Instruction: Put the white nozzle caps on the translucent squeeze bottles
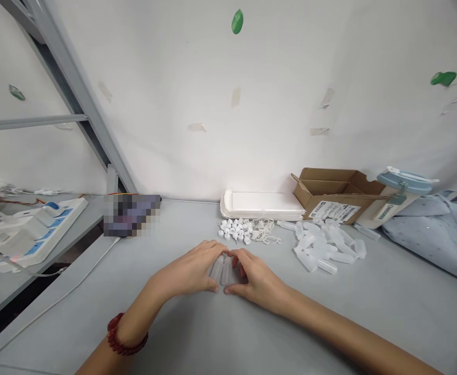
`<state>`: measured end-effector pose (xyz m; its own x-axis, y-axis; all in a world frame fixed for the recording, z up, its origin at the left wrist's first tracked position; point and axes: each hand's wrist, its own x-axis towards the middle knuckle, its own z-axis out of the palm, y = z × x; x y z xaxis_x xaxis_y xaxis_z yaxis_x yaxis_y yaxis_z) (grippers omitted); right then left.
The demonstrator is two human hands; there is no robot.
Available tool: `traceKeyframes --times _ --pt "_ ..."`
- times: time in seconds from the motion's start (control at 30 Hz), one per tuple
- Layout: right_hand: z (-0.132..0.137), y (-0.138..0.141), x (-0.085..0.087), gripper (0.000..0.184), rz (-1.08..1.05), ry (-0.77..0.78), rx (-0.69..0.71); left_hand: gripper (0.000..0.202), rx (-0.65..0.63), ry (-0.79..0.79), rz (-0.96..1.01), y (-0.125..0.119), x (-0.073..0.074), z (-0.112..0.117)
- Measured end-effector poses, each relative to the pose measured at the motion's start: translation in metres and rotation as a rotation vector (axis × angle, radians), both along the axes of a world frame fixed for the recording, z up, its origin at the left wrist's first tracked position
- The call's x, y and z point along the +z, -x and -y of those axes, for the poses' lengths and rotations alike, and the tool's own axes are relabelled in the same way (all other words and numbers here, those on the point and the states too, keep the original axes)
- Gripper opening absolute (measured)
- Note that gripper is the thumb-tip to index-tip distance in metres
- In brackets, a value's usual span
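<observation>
Between my two hands, on the grey table point(197, 333), several small translucent plastic bottles point(221, 272) lie side by side. My left hand point(191, 271) curves around their left side, thumb at the near end and fingers at the far end. From the right, my right hand point(257, 276) closes on them in the same way, its fingertips almost meeting those of the left. Fingers partly hide the bottles. Beyond the hands sits a cluster of small white caps point(234, 230), with thin white loops of cord point(265, 232) beside it. More translucent bottles point(324, 245) are heaped loosely to the right.
Behind the caps lies a stack of white flat packs point(263, 204), next to an open cardboard box point(333, 192). A blue-lidded cup point(392, 198) and blue patterned cloth point(435, 229) are at right. Leftward are a blurred-out device point(130, 214), its white cable point(76, 286) and a power strip point(41, 234).
</observation>
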<state>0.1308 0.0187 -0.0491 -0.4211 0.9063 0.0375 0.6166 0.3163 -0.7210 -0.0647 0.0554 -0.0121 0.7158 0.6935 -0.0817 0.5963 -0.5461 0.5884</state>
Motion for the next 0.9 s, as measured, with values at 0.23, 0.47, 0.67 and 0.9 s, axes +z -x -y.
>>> traceKeyframes --times 0.23,0.47,0.67,0.9 --pt "0.005 -0.007 0.001 0.052 0.028 -0.007 0.019 0.058 0.028 0.028 -0.056 0.000 0.001 0.001" --pt "0.026 -0.037 0.010 0.041 0.018 -0.014 0.071 0.070 0.083 0.057 -0.025 0.002 0.000 0.001" --pt "0.036 -0.068 0.012 0.013 -0.120 -0.160 -0.060 0.066 0.220 0.040 0.019 -0.005 0.002 -0.003" --pt "0.020 -0.101 0.017 0.017 0.017 -0.377 -0.180 0.030 0.286 -0.142 0.073 -0.031 0.008 -0.019"
